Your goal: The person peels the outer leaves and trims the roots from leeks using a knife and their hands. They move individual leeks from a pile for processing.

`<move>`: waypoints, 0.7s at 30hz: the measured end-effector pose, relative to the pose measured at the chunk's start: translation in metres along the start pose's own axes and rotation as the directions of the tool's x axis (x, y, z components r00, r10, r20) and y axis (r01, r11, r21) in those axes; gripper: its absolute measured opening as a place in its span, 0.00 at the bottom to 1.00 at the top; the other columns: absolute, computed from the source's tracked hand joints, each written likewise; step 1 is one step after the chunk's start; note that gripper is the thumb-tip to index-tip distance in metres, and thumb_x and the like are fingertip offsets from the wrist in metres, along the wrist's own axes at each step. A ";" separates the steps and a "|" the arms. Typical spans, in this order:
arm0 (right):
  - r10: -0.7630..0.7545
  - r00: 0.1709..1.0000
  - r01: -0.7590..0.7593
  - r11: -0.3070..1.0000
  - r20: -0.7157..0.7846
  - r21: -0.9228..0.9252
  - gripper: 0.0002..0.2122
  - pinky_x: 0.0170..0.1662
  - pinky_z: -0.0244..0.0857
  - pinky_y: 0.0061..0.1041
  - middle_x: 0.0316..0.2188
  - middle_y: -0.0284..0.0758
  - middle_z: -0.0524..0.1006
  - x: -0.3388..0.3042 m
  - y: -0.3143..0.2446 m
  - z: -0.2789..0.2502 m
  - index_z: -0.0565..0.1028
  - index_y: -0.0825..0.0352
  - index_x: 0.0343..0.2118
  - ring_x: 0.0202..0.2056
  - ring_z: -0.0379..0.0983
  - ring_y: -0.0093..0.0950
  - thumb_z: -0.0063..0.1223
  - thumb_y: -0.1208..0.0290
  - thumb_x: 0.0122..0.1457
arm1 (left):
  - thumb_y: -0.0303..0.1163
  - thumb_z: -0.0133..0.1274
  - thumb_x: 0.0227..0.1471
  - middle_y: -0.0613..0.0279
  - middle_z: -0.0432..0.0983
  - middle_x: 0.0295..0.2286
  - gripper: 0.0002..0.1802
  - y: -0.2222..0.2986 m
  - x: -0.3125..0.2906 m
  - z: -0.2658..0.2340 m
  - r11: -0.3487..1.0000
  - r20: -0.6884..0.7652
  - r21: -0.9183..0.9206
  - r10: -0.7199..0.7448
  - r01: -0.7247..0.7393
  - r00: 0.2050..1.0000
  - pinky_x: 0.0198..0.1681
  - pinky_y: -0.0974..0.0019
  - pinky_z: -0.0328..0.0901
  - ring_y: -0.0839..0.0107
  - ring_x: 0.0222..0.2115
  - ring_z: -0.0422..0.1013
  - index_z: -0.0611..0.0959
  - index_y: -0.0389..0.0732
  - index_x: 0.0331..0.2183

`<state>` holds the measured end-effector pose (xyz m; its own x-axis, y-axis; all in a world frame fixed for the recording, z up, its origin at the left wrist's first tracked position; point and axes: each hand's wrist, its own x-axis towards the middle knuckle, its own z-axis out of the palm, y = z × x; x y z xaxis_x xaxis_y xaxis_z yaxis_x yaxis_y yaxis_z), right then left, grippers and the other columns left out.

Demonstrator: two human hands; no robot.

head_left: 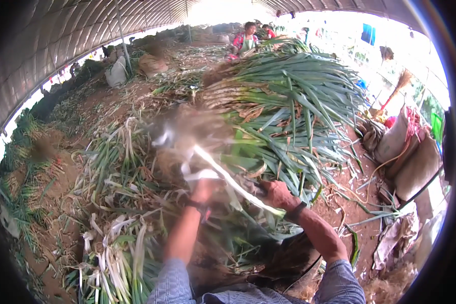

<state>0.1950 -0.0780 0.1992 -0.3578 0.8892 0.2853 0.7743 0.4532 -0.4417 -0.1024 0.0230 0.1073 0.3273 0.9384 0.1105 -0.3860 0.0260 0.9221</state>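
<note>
A long white leek (228, 176) slants between my hands, its root end up and left in a blur, its greener end by my right wrist. My right hand (280, 195) is closed, fingers curled round something dark I cannot make out, just above the leek. My left hand (206, 190) is smeared by motion near the leek's upper end, with blurred white strips about it; its fingers cannot be read. Beyond my hands lies a big heap of leeks (309, 86), roots to the left and green leaves to the right.
Stripped leeks (114, 258) lie in a pile at the lower left, with loose leaves (126, 147) above them. Stuffed sacks (415, 167) and a broom (396, 87) stand on the right. A person (247, 39) is behind the heap. A metal post (121, 33) rises at the left.
</note>
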 end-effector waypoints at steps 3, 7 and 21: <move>-0.058 0.997 0.060 0.998 -0.051 0.033 0.18 0.32 0.71 0.43 0.23 0.47 0.78 0.011 -0.004 0.002 0.79 0.66 0.35 0.27 0.77 0.47 0.60 0.54 0.53 | 0.54 0.42 0.62 0.57 0.80 0.41 0.27 -0.005 0.002 -0.001 1.000 0.039 -0.006 -0.010 0.011 0.999 0.34 0.52 0.74 0.59 0.39 0.77 0.79 0.41 0.45; 0.004 0.999 -0.001 0.998 -0.047 0.065 0.18 0.32 0.71 0.42 0.26 0.47 0.79 0.020 -0.005 0.009 0.79 0.66 0.35 0.29 0.78 0.47 0.60 0.54 0.53 | 0.46 0.47 0.63 0.58 0.81 0.37 0.18 -0.010 0.007 -0.001 0.988 -0.052 -0.067 -0.146 0.143 0.988 0.28 0.59 0.74 0.64 0.33 0.79 0.78 0.42 0.45; 0.100 0.960 -0.144 0.977 0.263 0.155 0.21 0.42 0.72 0.41 0.35 0.49 0.81 -0.013 0.018 -0.012 0.81 0.67 0.41 0.36 0.79 0.45 0.57 0.53 0.54 | 0.38 0.58 0.58 0.66 0.82 0.33 0.14 -0.019 0.008 0.001 0.883 -0.199 0.344 -0.263 0.319 0.944 0.37 0.67 0.71 0.75 0.35 0.75 0.86 0.41 0.42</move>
<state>0.2201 -0.0820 0.1972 -0.4033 0.9150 0.0061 0.7275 0.3247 -0.6044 -0.0920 0.0294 0.0910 0.2387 0.9475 -0.2125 0.0607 0.2038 0.9771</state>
